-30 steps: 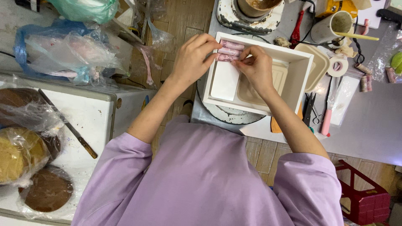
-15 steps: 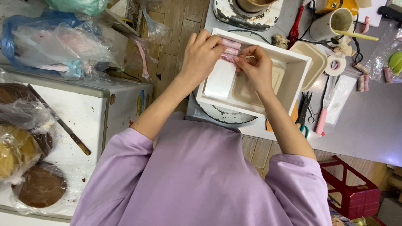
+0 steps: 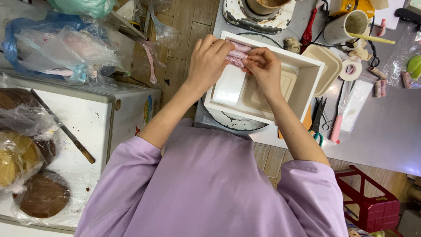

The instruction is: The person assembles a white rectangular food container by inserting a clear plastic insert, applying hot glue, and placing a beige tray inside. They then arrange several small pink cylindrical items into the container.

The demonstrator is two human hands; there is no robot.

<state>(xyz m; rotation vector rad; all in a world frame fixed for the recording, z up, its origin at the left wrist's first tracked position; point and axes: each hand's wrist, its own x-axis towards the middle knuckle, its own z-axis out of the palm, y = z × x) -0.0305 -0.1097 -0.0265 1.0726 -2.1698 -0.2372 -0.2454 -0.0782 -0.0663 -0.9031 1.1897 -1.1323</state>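
Head view: we see a white rectangular box [image 3: 307, 83] on a grey table [image 3: 386, 131], sitting over a round turntable [image 3: 232, 122]. Its long axis runs upper-left to lower-right, open side up. Inside lie a white slab [image 3: 228, 85] and a beige ribbed tray [image 3: 256, 98]. At the box's far-left corner sit small pink rolls [image 3: 239, 49], stacked, each lying lengthwise along the box's far wall. Our left hand [image 3: 209, 61] cups the stack from the left; our right hand [image 3: 263, 66] pinches one roll's end between fingertips, a narrow hold. Wood plank floor shows behind. To the left we have a white chest with a knife [image 3: 66, 131] and wrapped brown cake layers [image 3: 41, 195]. Right of the box: scissors [image 3: 318, 120], tape roll [image 3: 351, 68], beige cup [image 3: 346, 26].
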